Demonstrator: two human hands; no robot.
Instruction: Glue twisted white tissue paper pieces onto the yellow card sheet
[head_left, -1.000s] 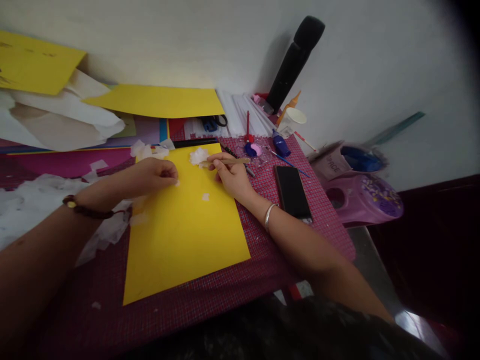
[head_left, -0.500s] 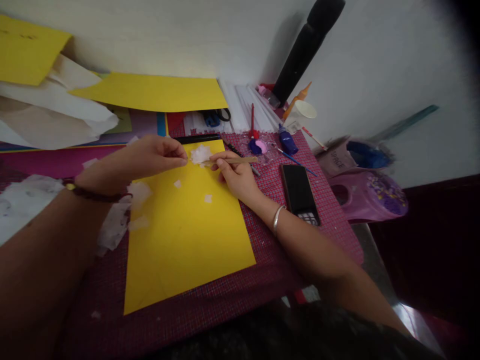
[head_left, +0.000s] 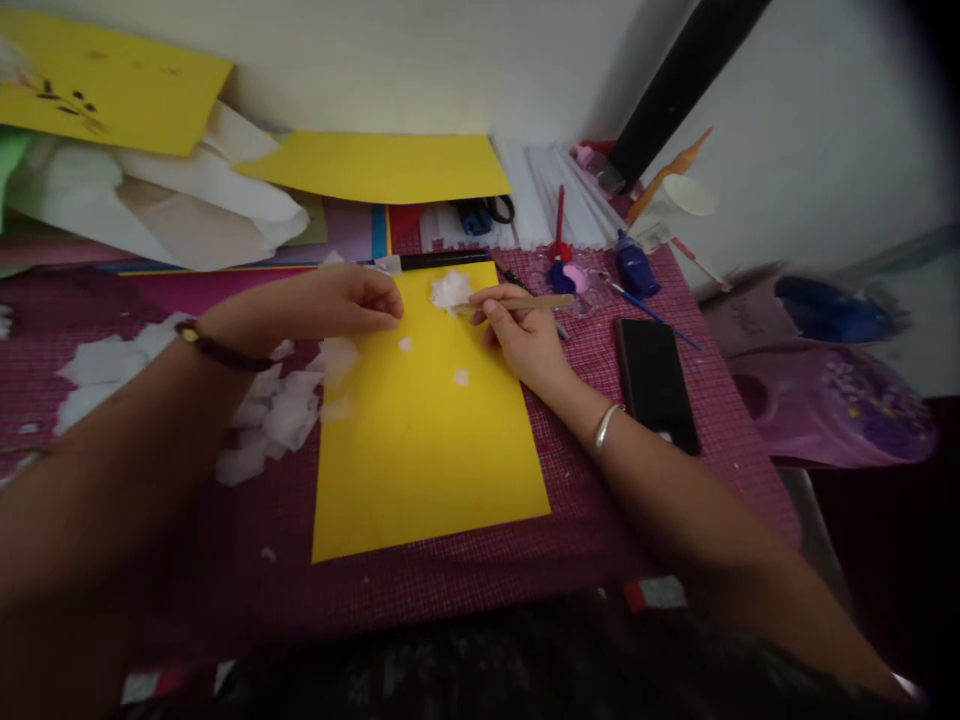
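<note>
- left hand (head_left: 352, 300): fingers curled narrow at the 10 o'clock edge of the sheet (head_left: 427, 440); whether they pinch anything cannot be told.
- right hand (head_left: 525, 338): grips a brush (head_left: 525, 302), tip pointing to 9 o'clock, at the wad (head_left: 450, 290).
- wad: white tissue, on the sheet at 12 o'clock.
- scraps (head_left: 281, 415): at 9 o'clock of the sheet.
- phone (head_left: 656, 385): at 3 o'clock.

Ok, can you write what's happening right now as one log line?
left hand: fingers curled shut, on yellow paper | right hand: holds brush at white tissue clump | nearby: tissue scraps, phone
</note>
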